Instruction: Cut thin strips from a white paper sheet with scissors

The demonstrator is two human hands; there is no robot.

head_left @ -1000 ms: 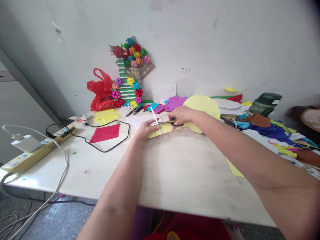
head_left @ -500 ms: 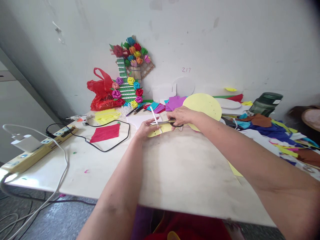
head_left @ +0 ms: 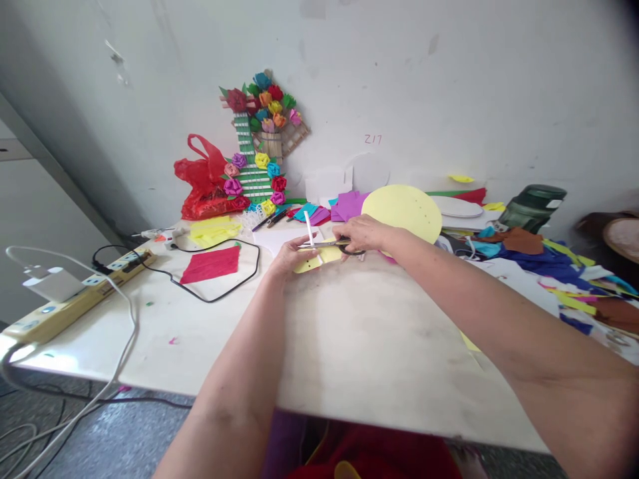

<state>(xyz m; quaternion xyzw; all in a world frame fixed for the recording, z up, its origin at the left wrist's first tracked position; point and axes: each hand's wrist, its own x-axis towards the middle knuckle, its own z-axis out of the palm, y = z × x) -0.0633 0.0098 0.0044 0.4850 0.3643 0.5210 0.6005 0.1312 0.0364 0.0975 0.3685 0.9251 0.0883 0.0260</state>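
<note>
Near the back middle of the table, my right hand (head_left: 367,233) is closed round the dark handles of a pair of scissors (head_left: 349,251). Their metal blades point left to the fingers of my left hand (head_left: 291,257). Those left fingers pinch a narrow white strip (head_left: 308,227), which stands up beside the blades. Below the hands lies a small yellow piece (head_left: 307,266) with dark dots. A large yellow oval sheet (head_left: 402,211) with small dots is behind my right hand. The exact spot where the blades meet the strip is too small to make out.
A red sheet (head_left: 210,265) lies within a loop of black cable (head_left: 257,263). On the left edge is a power strip (head_left: 94,289). Flower craft work (head_left: 254,159) and a red bag (head_left: 202,176) stand against the wall. Coloured scraps (head_left: 529,259) and a dark green bottle (head_left: 532,207) are on the right.
The white strip's upper end stands a little more upright. The large yellow oval has shifted slightly left. Both hands keep nearly the same place and grip.
</note>
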